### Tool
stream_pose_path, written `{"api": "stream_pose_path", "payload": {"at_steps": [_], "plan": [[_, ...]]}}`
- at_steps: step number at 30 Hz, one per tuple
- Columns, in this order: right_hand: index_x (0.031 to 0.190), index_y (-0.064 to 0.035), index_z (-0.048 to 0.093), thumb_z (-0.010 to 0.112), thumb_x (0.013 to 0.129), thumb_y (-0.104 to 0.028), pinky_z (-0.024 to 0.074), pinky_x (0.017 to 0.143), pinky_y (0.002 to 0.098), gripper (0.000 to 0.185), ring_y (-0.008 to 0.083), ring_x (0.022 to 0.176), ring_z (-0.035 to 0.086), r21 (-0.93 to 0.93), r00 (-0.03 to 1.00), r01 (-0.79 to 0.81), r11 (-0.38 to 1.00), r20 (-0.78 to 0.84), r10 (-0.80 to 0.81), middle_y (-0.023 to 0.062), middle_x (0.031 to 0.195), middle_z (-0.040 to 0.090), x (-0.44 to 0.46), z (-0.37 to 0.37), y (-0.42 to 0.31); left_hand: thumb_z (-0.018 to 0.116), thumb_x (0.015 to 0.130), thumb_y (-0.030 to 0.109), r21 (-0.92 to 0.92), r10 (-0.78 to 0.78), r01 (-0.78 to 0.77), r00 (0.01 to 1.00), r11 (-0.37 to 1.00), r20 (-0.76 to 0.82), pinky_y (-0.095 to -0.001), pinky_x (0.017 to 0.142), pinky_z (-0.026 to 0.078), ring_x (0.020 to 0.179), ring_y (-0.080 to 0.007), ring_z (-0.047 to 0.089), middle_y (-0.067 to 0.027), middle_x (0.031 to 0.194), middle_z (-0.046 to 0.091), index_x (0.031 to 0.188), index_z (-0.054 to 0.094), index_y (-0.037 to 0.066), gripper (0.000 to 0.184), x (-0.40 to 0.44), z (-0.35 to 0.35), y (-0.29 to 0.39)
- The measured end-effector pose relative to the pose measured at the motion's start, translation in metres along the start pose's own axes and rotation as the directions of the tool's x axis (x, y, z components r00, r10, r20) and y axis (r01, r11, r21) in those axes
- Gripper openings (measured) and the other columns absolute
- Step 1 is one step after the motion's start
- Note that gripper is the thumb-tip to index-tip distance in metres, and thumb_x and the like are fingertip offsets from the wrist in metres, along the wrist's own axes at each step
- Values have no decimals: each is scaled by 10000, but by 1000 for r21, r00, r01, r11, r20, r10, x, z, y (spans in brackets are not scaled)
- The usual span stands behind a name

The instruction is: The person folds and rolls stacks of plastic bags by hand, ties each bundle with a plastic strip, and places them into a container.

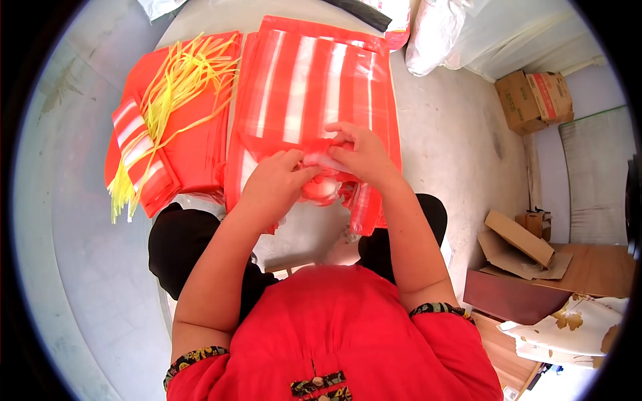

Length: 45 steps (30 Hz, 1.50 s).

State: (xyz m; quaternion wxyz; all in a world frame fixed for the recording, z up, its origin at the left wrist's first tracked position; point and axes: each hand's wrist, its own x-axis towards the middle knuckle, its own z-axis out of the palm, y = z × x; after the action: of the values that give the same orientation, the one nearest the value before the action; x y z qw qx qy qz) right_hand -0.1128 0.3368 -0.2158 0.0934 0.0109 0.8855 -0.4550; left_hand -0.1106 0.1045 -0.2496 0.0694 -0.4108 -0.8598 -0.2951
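A stack of red plastic bags with white stripes (294, 80) lies in front of me. At its near edge, my left hand (277, 177) is closed, thumb and fingers pinching the crumpled edge of a striped plastic bag (321, 190). My right hand (364, 157) pinches the same bag a little to the right, its forefinger stretched over the top. Between the hands the plastic is bunched, and loose folds hang toward my lap. Fingertips partly hide the gripped part.
To the left sit more red plastic sheets (200, 147), with a bundle of yellow strips (177, 80) and a folded striped bag (140, 157) on top. A white sack (435, 37) stands at the back. Cardboard boxes (528, 103) and an opened carton (518, 247) are on the right.
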Motion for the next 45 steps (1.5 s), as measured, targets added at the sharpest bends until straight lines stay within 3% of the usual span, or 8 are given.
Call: {"api": "stream_pose_path", "payload": {"at_steps": [7,13,16,19,22,26,35,45], "plan": [[1433,-45,615,584,1060,-161,561,914,319,392,177,999,713,121,998,52,991,40,-57,85,1251,724,0,-1,4,689,787,19,31,5,-4,999,1000,-32,-430,763,548,871,-310,638,-96,908,609,1098,778,111,336,1,-1,5],[1450,-48,593,501,1080,-75,562,937,316,382,152,1015,730,652,998,16,758,42,-56,92,1427,659,-15,-9,-32,681,781,3,7,30,-30,1000,1000,-7,-425,791,555,904,-307,645,-91,937,638,1084,774,93,330,0,-2,0],[1423,-56,620,562,1043,-62,561,960,339,385,184,1099,723,614,994,101,783,-39,-98,88,1443,652,-13,-18,-28,678,780,-3,2,19,-19,1000,1000,-13,-426,806,558,916,-307,650,-91,958,656,1078,779,90,329,0,-2,1],[1406,-50,639,625,1007,-79,559,984,369,400,227,1182,699,219,990,125,968,-92,-107,92,1427,661,-4,-19,2,679,783,-1,-4,21,-21,1000,1000,-7,-427,819,560,921,-306,653,-91,970,664,1092,779,91,338,0,-2,0],[1389,-31,653,678,977,-122,549,1007,389,423,262,1208,679,-72,983,172,982,-53,-176,115,1374,685,-3,-7,25,690,788,16,-11,18,-18,1000,1000,-22,-425,810,557,915,-303,652,-90,967,661,1096,787,94,332,-1,-1,0],[1396,-32,653,700,973,-169,546,1007,382,447,279,1176,690,-50,991,131,990,-34,-133,156,1323,701,-6,6,20,711,793,51,-119,-204,216,973,969,106,-411,779,551,919,-291,652,-89,962,645,1071,807,99,298,1,-4,7],[1351,-35,680,724,959,-184,559,961,381,421,276,1098,704,-162,985,111,980,-116,-130,159,1191,731,-10,12,8,721,725,-13,26,71,-68,991,997,-115,-397,840,578,1034,-286,661,-86,1043,675,1029,812,96,336,1,-5,4],[1207,-43,751,737,938,-205,543,895,427,314,315,1025,674,-198,968,171,965,-151,-202,130,1026,718,-12,19,11,731,696,-14,-9,130,-133,979,991,-155,-441,951,570,1130,-349,660,-121,1141,721,1005,764,35,314,10,2,1]]}}
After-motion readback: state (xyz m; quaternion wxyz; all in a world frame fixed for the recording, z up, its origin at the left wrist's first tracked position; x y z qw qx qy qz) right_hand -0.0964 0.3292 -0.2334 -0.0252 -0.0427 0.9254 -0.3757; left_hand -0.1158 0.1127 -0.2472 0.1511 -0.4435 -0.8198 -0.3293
